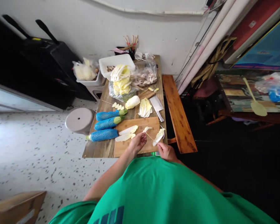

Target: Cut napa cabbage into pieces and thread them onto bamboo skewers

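Observation:
My left hand (138,142) pinches a thin bamboo skewer (150,136) over the right part of the wooden cutting board (123,151). Between the fingers of my right hand (167,152) is the lower end of a pale napa cabbage leaf (158,137). The skewer's far end points at this leaf; whether it has pierced it I cannot tell. A small leaf piece (147,128) lies just beyond my left fingers. Two long cut leaves (128,130) rest on the board's left. Behind the board are stacked leaves (145,108), a cabbage heart (132,102) and a cleaver (156,105).
Several blue-netted green vegetables (103,135) lie along the table's left side. At the back stand a white tub (117,60), skewered leaves (121,82) and a bagged food pile (145,77). A bench (179,118) flanks the right, a round stool (80,119) the left.

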A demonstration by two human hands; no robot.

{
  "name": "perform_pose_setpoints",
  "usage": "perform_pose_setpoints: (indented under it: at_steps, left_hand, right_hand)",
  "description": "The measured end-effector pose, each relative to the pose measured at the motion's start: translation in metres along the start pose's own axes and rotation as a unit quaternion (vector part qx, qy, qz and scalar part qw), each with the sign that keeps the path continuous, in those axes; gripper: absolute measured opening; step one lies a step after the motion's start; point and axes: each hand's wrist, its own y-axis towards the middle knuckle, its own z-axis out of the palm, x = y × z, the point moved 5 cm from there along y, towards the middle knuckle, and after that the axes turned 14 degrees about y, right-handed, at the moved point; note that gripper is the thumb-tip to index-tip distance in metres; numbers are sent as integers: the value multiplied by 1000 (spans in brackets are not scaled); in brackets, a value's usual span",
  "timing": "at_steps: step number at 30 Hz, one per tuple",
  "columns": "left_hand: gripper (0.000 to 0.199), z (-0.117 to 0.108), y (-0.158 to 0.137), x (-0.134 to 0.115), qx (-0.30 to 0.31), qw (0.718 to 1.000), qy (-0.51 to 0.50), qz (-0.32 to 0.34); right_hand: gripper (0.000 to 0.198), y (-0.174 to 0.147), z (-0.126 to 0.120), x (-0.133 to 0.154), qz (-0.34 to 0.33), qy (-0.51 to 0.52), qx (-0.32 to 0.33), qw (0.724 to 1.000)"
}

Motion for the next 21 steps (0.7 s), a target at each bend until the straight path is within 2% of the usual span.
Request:
perform_pose_setpoints:
  at_steps: [4,8,15,21]
  left_hand:
    - [6,-15,-30,-7,14,991,-130,-7]
    - [5,-30,-47,-8,6,979,-205,-10]
    - [5,-49,-57,1,-15,964,-263,-26]
    - [8,-62,-59,6,-45,961,-272,-13]
  right_hand:
    - [32,3,9,19,-41,-8,12,999]
    - [32,4,17,32,-72,-13,28,997]
    - [29,0,25,46,-91,-21,37,995]
    - [30,1,33,48,-92,-22,45,994]
